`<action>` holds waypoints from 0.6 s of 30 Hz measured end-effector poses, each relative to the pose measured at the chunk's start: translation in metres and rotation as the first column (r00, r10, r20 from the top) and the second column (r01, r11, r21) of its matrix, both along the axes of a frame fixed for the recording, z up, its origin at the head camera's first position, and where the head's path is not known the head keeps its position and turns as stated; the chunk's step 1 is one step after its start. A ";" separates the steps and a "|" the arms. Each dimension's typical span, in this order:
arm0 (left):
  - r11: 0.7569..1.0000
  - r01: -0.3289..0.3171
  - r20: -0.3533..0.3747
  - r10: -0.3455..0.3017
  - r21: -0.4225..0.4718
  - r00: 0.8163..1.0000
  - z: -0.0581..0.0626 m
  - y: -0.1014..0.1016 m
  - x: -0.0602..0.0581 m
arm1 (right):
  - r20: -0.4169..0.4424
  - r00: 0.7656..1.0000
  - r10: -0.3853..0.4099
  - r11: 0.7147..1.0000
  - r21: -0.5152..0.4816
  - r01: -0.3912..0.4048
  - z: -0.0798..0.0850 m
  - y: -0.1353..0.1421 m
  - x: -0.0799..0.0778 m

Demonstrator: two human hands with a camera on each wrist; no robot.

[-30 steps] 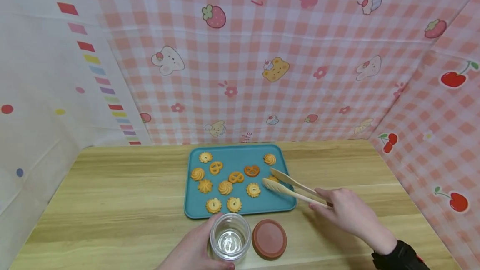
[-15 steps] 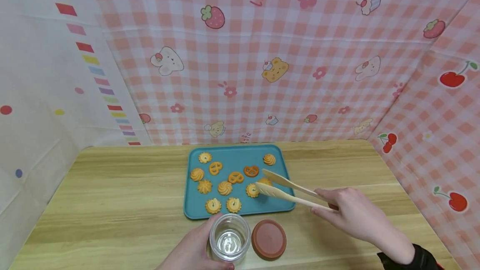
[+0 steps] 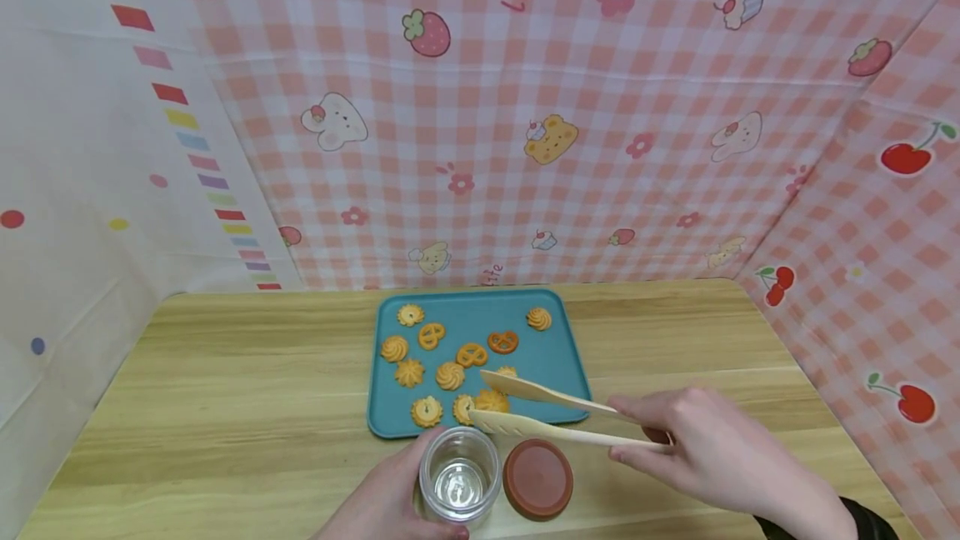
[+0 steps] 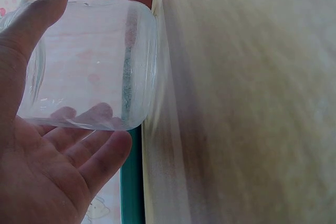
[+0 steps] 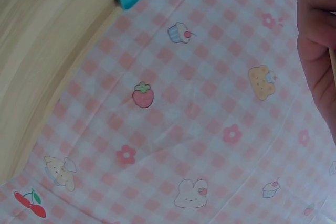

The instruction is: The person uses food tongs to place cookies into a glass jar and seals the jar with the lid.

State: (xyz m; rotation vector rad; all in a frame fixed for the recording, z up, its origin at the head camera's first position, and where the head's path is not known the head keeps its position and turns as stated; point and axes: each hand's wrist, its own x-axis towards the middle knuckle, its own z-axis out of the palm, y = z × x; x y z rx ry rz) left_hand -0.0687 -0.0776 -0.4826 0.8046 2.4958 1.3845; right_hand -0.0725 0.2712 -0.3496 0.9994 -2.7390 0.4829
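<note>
My left hand holds a clear jar at the table's front; its mouth faces up, uncovered, and nothing shows inside. In the left wrist view the thumb and fingers lie on opposite sides of the jar. My right hand grips wooden tongs. Between the tong tips is a golden cookie, seemingly raised over the front edge of the blue tray, near the jar. The right wrist view catches only part of the right hand.
Several cookies, such as a swirled one, and 3 pretzels, one darker, lie spread on the tray. A reddish-brown lid rests on the wooden table right of the jar. A pink checked cloth hangs behind.
The tongs and the cookie between them have moved left and toward the jar, from the tray's right part to its front edge. The left hand and jar have stayed put.
</note>
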 end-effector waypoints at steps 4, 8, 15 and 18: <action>1.000 0.000 0.009 0.000 -0.009 1.000 0.001 0.000 0.000 | -0.027 0.998 0.049 0.999 0.007 -0.049 0.004 -0.005 0.002; 1.000 -0.003 0.007 0.003 -0.029 1.000 0.001 0.000 -0.001 | -0.028 0.997 0.075 0.997 0.023 -0.075 0.006 -0.008 0.005; 0.999 -0.011 -0.003 0.011 -0.053 1.000 0.001 0.000 0.000 | -0.030 0.992 0.121 0.991 0.052 -0.119 0.010 -0.014 0.007; 0.999 -0.009 0.016 0.009 -0.053 1.000 0.002 0.000 -0.001 | -0.001 0.990 0.138 0.989 0.050 -0.138 0.012 -0.016 0.008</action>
